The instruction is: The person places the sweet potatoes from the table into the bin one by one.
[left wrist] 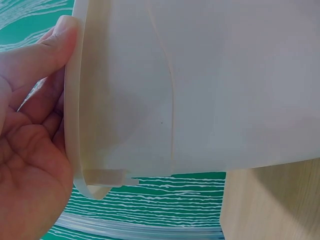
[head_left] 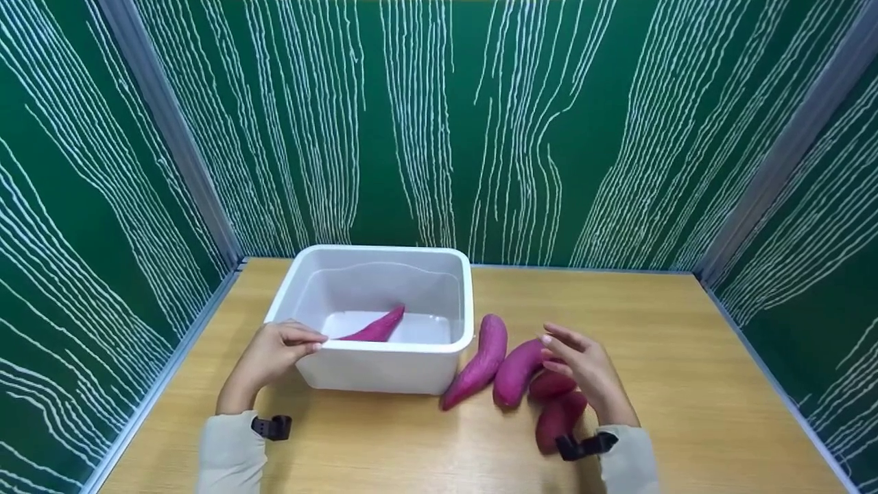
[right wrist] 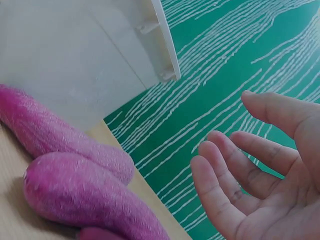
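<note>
A white plastic bin [head_left: 384, 367] stands on the table with one purple sweet potato [head_left: 376, 328] inside it. At its near left corner, my left hand [head_left: 278, 350] grips the rim; in the left wrist view the thumb [left wrist: 65, 35] lies against the rim's edge. Right of the bin are several more sweet potatoes, among them a long curved one [head_left: 482, 360] beside the bin wall and a plump one [head_left: 516, 376]. Over this group hovers my right hand [head_left: 583, 367], holding nothing, its fingers spread and gently bent in the right wrist view.
Green panels [head_left: 507, 137] with white wavy lines surround the wooden table [head_left: 699, 412] at the back and sides. Grey metal posts [head_left: 748, 144] stand at the back corners. Two darker sweet potatoes [head_left: 552, 429] lie nearest my right wrist. Both wrists carry black straps.
</note>
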Motion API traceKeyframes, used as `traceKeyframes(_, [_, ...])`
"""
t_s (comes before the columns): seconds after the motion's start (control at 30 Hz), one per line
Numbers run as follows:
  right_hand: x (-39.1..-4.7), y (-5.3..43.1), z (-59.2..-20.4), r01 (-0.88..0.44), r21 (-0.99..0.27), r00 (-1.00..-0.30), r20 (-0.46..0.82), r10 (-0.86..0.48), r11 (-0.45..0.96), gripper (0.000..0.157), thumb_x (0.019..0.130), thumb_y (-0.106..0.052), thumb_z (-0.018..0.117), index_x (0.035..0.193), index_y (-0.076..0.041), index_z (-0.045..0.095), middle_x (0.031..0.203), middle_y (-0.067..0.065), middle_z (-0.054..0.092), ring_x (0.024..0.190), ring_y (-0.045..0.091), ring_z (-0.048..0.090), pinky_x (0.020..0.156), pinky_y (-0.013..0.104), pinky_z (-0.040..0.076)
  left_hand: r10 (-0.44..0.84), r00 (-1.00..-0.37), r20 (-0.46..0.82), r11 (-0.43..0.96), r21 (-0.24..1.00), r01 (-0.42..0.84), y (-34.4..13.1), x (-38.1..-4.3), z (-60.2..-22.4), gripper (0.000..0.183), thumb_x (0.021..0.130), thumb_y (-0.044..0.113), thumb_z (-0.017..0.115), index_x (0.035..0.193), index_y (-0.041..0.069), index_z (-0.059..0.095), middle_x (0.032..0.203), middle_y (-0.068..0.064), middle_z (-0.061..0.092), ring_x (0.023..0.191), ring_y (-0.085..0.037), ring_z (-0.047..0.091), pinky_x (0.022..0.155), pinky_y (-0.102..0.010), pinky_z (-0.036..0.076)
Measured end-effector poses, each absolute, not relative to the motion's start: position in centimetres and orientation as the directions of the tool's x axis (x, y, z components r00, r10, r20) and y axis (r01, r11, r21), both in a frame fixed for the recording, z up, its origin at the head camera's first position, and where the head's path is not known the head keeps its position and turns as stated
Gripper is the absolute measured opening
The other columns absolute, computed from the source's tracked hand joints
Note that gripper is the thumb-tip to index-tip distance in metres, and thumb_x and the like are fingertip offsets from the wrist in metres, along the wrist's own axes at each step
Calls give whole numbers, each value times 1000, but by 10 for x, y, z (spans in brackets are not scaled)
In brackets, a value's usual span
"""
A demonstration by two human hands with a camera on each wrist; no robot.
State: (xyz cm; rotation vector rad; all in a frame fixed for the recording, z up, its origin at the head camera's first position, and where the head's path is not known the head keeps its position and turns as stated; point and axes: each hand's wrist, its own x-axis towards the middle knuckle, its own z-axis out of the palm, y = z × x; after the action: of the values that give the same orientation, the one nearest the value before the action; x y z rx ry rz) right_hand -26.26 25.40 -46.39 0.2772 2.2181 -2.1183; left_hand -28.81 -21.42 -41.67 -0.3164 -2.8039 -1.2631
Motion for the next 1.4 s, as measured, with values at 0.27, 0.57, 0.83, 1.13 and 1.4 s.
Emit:
traceKeyframes(0.27, [-248, 267, -475, 211, -977, -970, -206, 132, 27, 65, 90, -35, 67, 143, -6, 44, 134, 11, 57, 106, 14, 64, 88, 22, 53, 167, -977, 131, 650, 730, 209, -214, -292, -417, 13, 84, 7, 72, 95, 10, 78, 99, -8, 72, 98, -23, 62, 92, -44, 52])
traceKeyframes(0.57, [-234, 278, -491, 212, -977, -961, -213, 178, -27, 64, 89, -30, 69, 142, -3, 44, 110, -7, 68, 98, 13, 63, 87, 23, 54, 174, -977, 124, 653, 728, 209, -214, -294, -415, 13, 85, 9, 72, 96, 10, 78, 99, -7, 72, 98, -23, 63, 92, -45, 52])
traceKeyframes(0.83, [-224, 288, -501, 262, -965, -945, -258, 199, -5, 68, 88, -33, 69, 144, -4, 41, 113, -6, 64, 97, 10, 63, 87, 25, 54, 160, -982, 104, 650, 737, 184, -215, -293, -415, 13, 85, 9, 72, 96, 11, 78, 101, -7, 72, 100, -24, 62, 95, -46, 50])
traceKeyframes(1.13, [-211, 294, -514, 312, -948, -928, -292, 230, 59, 72, 90, -38, 66, 145, -2, 37, 119, 1, 63, 100, 12, 61, 92, 30, 53, 155, -982, 108, 657, 731, 184, -216, -293, -418, 14, 84, 8, 72, 96, 12, 78, 99, -6, 72, 98, -22, 62, 93, -44, 52])
traceKeyframes(1.4, [-204, 291, -527, 357, -934, -910, -341, 236, 29, 81, 89, -41, 67, 147, 2, 29, 142, 22, 41, 102, 14, 59, 90, 34, 53, 182, -967, 177, 651, 715, 253, -217, -291, -423, 13, 82, 6, 74, 94, 9, 78, 98, -8, 72, 97, -24, 64, 86, -37, 54])
